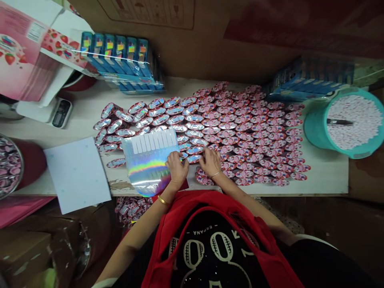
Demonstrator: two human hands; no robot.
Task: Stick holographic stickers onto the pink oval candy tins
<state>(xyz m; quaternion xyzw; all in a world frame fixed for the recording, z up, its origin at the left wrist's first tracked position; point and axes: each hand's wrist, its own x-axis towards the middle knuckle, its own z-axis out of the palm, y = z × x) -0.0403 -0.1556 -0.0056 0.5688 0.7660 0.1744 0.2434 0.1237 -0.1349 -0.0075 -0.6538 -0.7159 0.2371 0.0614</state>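
Hands among pink packets

Packets (pixel 240 132) lie in rows across the table (pixel 327 176), pink ones to the right, silver ones to the left. The left hand (pixel 177 168) rests with bent fingers on the right edge of a holographic sheet (pixel 144 168). The right hand (pixel 211 160) curls over packets in the near rows, just beside the left. Whether either of the 2 hands pinches anything cannot be told. A teal bucket (pixel 315 132) stands at the far right.

I have both bare forearms reaching forward and converging, my left hand (pixel 177 168) curled palm-down with knuckles up, gold bangle (pixel 163 200) on its wrist, my right hand (pixel 211 161) just beside it, not touching, fingers bent downward, thin bracelet (pixel 215 175) on its wrist, grips hidden.
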